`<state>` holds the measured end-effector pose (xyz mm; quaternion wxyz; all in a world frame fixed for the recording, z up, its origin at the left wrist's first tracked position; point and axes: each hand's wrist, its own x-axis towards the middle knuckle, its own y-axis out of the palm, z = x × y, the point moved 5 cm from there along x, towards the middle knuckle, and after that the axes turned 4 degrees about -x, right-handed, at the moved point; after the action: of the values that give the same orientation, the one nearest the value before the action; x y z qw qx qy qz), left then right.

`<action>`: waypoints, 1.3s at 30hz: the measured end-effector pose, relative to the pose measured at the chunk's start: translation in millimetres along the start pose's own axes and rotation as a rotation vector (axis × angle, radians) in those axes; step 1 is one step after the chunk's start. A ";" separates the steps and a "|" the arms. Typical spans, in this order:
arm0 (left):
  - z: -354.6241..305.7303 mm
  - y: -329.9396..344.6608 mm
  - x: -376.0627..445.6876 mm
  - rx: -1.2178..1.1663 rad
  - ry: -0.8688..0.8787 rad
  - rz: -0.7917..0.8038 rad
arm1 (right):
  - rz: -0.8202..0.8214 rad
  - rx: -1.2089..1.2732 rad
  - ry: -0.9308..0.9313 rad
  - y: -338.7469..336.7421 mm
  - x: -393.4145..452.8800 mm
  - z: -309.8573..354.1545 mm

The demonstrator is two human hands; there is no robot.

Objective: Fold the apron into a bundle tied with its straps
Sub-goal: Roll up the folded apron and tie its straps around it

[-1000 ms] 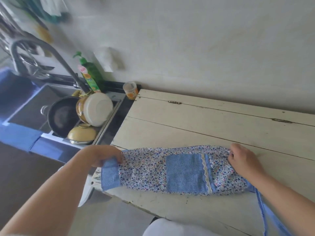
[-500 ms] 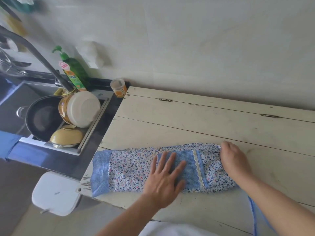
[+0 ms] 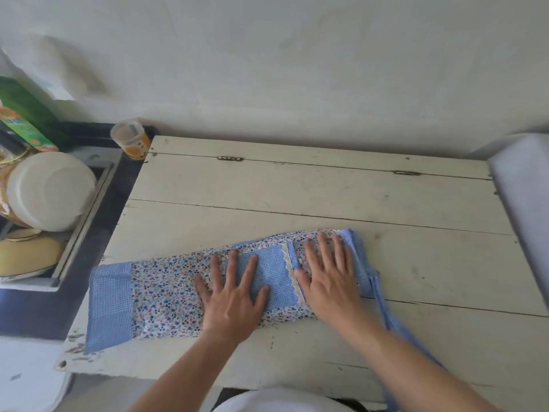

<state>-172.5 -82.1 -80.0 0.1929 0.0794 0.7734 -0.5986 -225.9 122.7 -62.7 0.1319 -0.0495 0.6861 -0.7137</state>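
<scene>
The apron (image 3: pixel 166 295), floral cloth with blue checked trim and a blue pocket, lies folded into a long strip across the white wooden table (image 3: pixel 297 185). My left hand (image 3: pixel 234 295) lies flat on its middle, fingers spread over the pocket. My right hand (image 3: pixel 329 278) presses flat on the strip's right end, beside the lace edge. A blue strap (image 3: pixel 386 310) runs from the right end down off the table's front edge, partly behind my right forearm.
A dish rack (image 3: pixel 80 221) with a white bowl (image 3: pixel 47 188) and other dishes stands left of the table. A small jar (image 3: pixel 130 141) sits at the table's back left corner, a green bottle (image 3: pixel 26 114) behind it. A grey surface (image 3: pixel 523 197) borders the right side.
My left hand went from the strip's left end to its middle and now lies flat there. My right hand has flattened, fingers spread, on the right end. The camera has turned right.
</scene>
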 end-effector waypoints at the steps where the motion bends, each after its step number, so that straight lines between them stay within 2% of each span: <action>1: 0.8 -0.4 0.1 -0.001 0.007 -0.001 | 0.039 -0.001 0.072 11.4 -0.3 -13.6; 4: 26.6 -5.3 -1.9 0.018 -0.037 -0.044 | 0.092 -0.003 0.119 22.6 2.7 -33.5; 10: 152.3 -28.4 -25.4 -0.057 -0.243 -0.181 | 0.095 -0.022 0.126 21.1 1.8 -29.1; 14: 180.9 -29.7 -26.8 -0.080 -0.236 -0.153 | 0.110 -0.036 0.125 23.1 1.2 -28.6; 17: 179.7 -32.7 -27.2 -0.018 -0.226 -0.126 | 0.128 -0.024 0.122 19.9 3.2 -28.8; 19: 177.0 -43.1 -24.2 0.079 -0.186 -0.163 | 0.135 -0.027 0.111 17.7 9.1 -32.0; 22: 158.9 -56.6 -11.8 0.235 0.008 -0.228 | 0.150 -0.057 0.076 14.9 22.5 -45.2; 26: 93.3 -55.5 -8.5 0.209 0.354 -0.220 | 0.161 -0.090 0.039 10.1 38.8 -51.9; 29: 44.5 -34.0 -22.1 0.176 0.541 -0.132 | 0.054 0.004 0.104 -5.6 39.6 -45.4; 33: 50.0 -8.6 -13.8 0.231 0.559 -0.031 | -0.020 0.069 0.262 -12.8 11.8 -60.1; 37: 50.1 -23.6 0.9 0.212 0.434 -0.004 | -0.178 0.216 0.428 -16.6 -45.9 -103.1; 39: 24.2 -34.0 -0.8 0.150 0.445 -0.030 | -0.097 0.268 0.549 -4.1 -81.1 -117.5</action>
<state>-178.8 -114.3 -54.3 0.0026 0.2120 0.7514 -0.6249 -178.1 257.2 -56.0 -0.0872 0.1302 0.5926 -0.7901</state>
